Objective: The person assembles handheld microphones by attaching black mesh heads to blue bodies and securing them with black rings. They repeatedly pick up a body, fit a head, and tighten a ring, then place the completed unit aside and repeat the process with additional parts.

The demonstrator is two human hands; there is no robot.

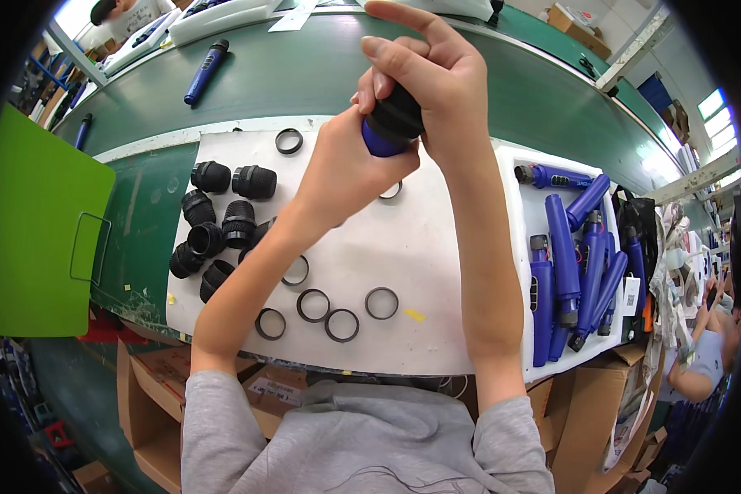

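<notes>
Head view: white mat (412, 346) on green bench (144, 222); black mesh heads (239, 222) clustered left, dark rings (313, 305) loose nearer the wearer, white tray (514, 239) of blue bodies at right. Green belt (305, 45) beyond; people seated at both edges. Left hand (358, 160) clasps black-topped blue microphone (384, 142) above mat's far edge. Right hand (449, 86) against its top, thumb and forefinger spread; cannot tell if gripping.

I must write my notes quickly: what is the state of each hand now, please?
Left hand: closed, holding the blue mic.
Right hand: at its black head; whether it grips cannot be told.
</notes>
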